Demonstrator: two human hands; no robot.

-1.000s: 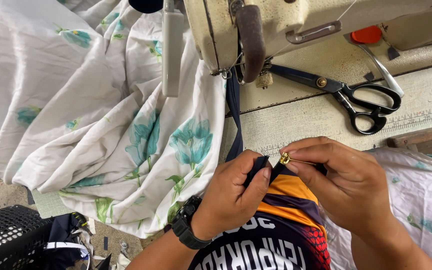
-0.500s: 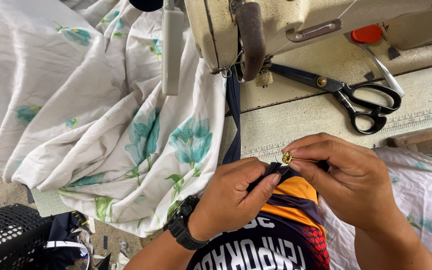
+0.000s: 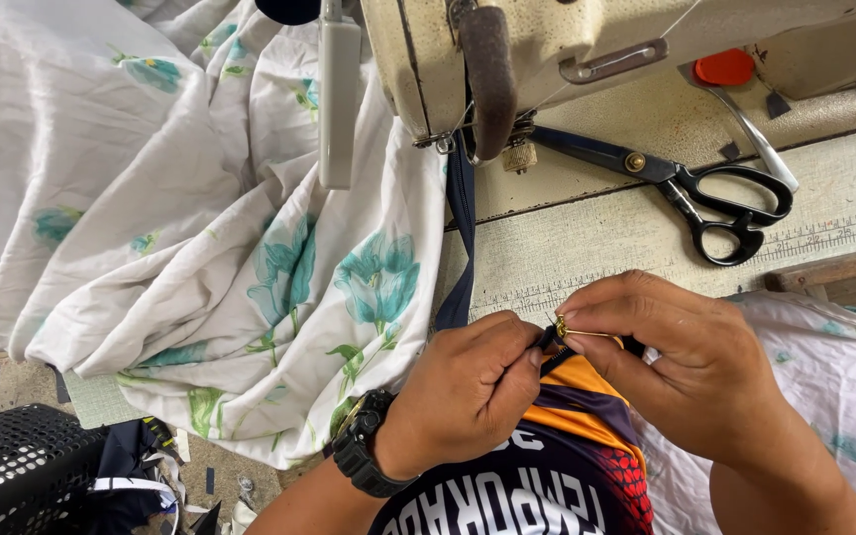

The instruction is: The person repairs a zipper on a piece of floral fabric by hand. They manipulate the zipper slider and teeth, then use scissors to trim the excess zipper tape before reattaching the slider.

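At the edge of the sewing table (image 3: 646, 238), I see the left hand (image 3: 463, 391) pinching a dark zipper tape (image 3: 460, 248) that runs up under the sewing machine (image 3: 507, 50), while the right hand (image 3: 691, 367) pinches a small brass zipper slider (image 3: 563, 328) between thumb and forefinger. Black scissors (image 3: 691, 188) lie on the table, white floral fabric (image 3: 250, 248) draped at left.

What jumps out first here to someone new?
Low in the middle, the left hand and right hand pinch a small gold zipper slider on a dark zipper tape. Above them sits a worn cream sewing machine, with black scissors lying on the table to its right. White fabric with teal flowers spills across the left.
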